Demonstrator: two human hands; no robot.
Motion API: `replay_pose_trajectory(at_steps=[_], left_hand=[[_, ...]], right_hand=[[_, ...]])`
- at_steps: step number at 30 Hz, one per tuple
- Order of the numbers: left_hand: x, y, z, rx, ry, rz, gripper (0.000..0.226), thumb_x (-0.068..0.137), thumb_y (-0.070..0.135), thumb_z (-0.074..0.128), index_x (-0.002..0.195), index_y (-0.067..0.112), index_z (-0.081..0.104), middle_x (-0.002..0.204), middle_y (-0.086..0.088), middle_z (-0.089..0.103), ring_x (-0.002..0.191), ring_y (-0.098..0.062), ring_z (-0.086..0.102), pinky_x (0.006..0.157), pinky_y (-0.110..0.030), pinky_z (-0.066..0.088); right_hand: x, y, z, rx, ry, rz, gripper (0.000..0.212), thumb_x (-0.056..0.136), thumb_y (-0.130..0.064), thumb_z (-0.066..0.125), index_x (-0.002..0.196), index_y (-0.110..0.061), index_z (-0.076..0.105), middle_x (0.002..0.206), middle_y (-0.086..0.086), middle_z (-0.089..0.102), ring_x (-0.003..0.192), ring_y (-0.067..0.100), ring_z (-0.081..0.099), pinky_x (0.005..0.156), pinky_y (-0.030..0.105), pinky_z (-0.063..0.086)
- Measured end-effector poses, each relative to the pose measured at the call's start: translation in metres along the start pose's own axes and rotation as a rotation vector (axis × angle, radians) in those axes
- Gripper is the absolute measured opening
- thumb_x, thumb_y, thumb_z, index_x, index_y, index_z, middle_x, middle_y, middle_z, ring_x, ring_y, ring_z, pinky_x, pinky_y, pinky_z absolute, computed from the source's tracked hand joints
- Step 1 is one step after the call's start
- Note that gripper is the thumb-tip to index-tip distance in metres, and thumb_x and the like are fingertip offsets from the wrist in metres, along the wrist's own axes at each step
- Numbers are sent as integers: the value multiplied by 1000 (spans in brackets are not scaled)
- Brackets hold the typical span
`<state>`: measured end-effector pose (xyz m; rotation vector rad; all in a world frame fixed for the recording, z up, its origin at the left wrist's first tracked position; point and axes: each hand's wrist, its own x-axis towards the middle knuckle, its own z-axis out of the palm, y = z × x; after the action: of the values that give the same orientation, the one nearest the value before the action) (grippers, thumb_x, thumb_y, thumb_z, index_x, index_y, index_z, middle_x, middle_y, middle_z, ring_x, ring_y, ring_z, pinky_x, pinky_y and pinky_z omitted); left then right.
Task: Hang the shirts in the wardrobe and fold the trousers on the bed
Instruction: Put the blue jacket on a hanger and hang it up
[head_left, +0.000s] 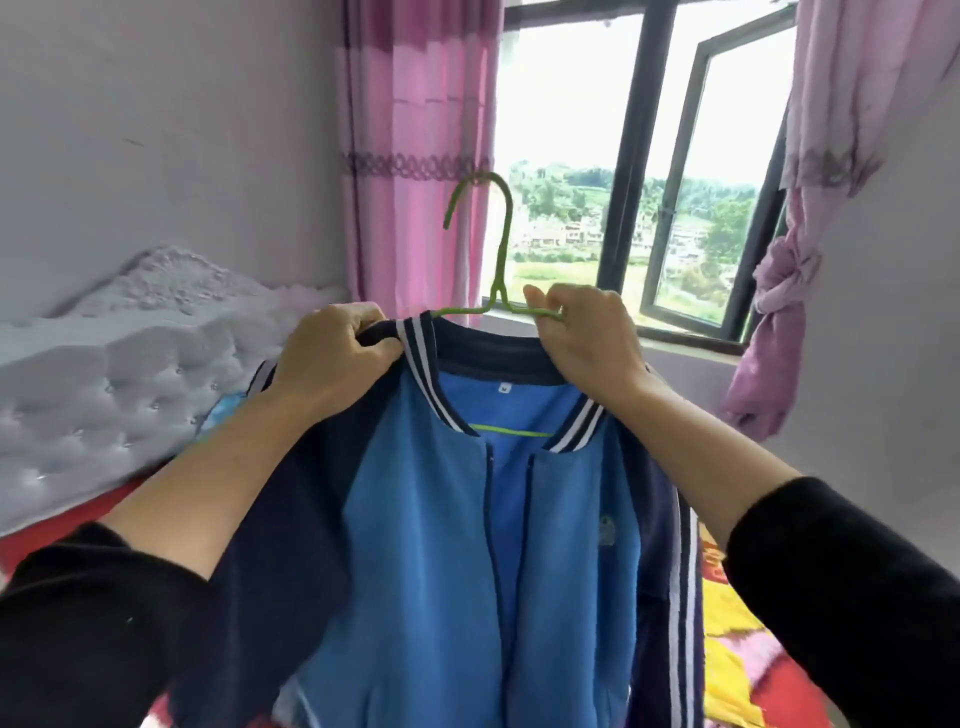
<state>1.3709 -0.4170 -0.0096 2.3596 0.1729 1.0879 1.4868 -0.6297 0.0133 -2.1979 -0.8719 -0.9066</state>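
Observation:
A blue jacket-style shirt (441, 545) with navy sleeves and a striped collar hangs in front of me, held up at chest height. A green wire hanger (503, 249) sits inside its neck, with the hook standing up above the collar and the lower bar showing through the open neck. My left hand (332, 358) grips the collar at the shirt's left shoulder. My right hand (582, 332) pinches the hanger's right arm just above the collar. The shirt's lower part runs out of the frame.
A bed with a grey tufted headboard (104, 384) and a red and yellow cover (737, 639) lies below and behind the shirt. Ahead is an open window (691, 197) flanked by pink curtains (415, 130). Grey walls stand on both sides.

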Motion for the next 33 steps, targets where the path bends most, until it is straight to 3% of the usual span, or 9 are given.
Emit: replay_pose_trajectory(at_steps=[6, 9, 12, 15, 18, 21, 27, 29, 33], left_hand=[[-41, -62, -84, 8, 97, -169, 29, 70, 29, 55, 64, 2, 48, 56, -12, 43, 55, -18, 38, 56, -32, 33], [-66, -93, -127, 7, 270, -259, 23, 65, 31, 55, 60, 9, 51, 46, 5, 42, 52, -17, 38, 55, -29, 31], [-91, -124, -173, 78, 381, -331, 22, 67, 32, 56, 59, 12, 55, 46, 4, 46, 51, -17, 43, 55, -28, 34], [-113, -158, -224, 187, 479, -385, 21, 75, 20, 61, 60, 6, 56, 49, 1, 48, 52, -17, 44, 51, -25, 32], [-133, -193, -277, 293, 579, -428, 20, 75, 22, 62, 67, 3, 61, 60, -12, 58, 60, -27, 53, 55, -27, 36], [-155, -224, -327, 384, 610, -457, 17, 74, 21, 61, 65, 6, 61, 59, -10, 58, 63, -27, 55, 55, -27, 36], [-201, -273, -403, 575, 631, -504, 19, 76, 19, 60, 62, 7, 55, 55, -7, 54, 59, -26, 52, 53, -28, 37], [-213, -287, -427, 605, 658, -530, 20, 75, 19, 60, 60, 8, 53, 53, -5, 52, 57, -24, 51, 52, -27, 35], [-231, -308, -485, 578, 739, -553, 18, 75, 16, 62, 60, 10, 56, 55, -2, 54, 57, -19, 48, 52, -25, 33]], right_hand=[[13, -100, 51, 149, -114, -114, 36, 95, -39, 52, 73, -11, 60, 59, -1, 53, 54, 21, 50, 52, 28, 39], [9, -149, 89, 228, -131, -242, 21, 91, -30, 56, 89, -9, 60, 80, 2, 59, 69, 27, 55, 60, 31, 41], [-11, -192, 133, 263, -39, -446, 33, 89, -34, 50, 108, -7, 53, 102, 7, 54, 89, 26, 52, 78, 36, 40], [-35, -233, 177, 185, 55, -384, 49, 79, -39, 50, 120, -15, 40, 118, 4, 38, 107, 23, 36, 90, 38, 25], [-54, -289, 210, 240, 31, -186, 50, 70, -31, 60, 110, -12, 38, 111, 4, 34, 99, 25, 36, 80, 36, 23], [-55, -355, 224, 325, -192, -32, 26, 82, -27, 58, 92, -7, 45, 94, 6, 43, 78, 30, 43, 68, 35, 30], [-53, -469, 249, 373, -326, -176, 38, 86, -20, 50, 58, -8, 28, 55, 5, 32, 55, 29, 32, 48, 35, 21], [-58, -511, 254, 435, -320, -289, 35, 85, -20, 50, 58, -9, 30, 61, 4, 37, 59, 26, 34, 50, 34, 21], [-61, -591, 269, 661, -309, -623, 28, 81, -14, 52, 58, -19, 38, 113, 1, 51, 107, 21, 37, 84, 34, 24]])
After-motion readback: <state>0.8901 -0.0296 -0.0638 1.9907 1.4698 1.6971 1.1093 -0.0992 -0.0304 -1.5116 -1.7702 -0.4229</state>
